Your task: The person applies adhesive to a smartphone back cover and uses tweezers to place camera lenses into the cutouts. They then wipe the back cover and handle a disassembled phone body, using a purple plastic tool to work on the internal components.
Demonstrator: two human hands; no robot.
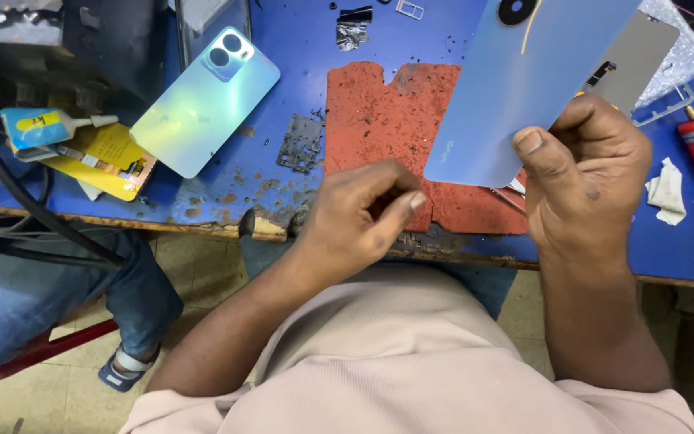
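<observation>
Right hand is pinching a pale blue phone back cover by its lower corner, thumb on the glossy face, holding it tilted up over the red work mat. The cover is smooth and slightly iridescent, with a round black camera cutout near the top. Left hand hovers over the mat's near edge, fingers curled in with thumb meeting fingertips, maybe pinching something tiny, can't tell. Another bluish-green phone lies left of the mat.

Right hand gripping pale blue phone back cover above red mat, left hand pinched beside it.
</observation>
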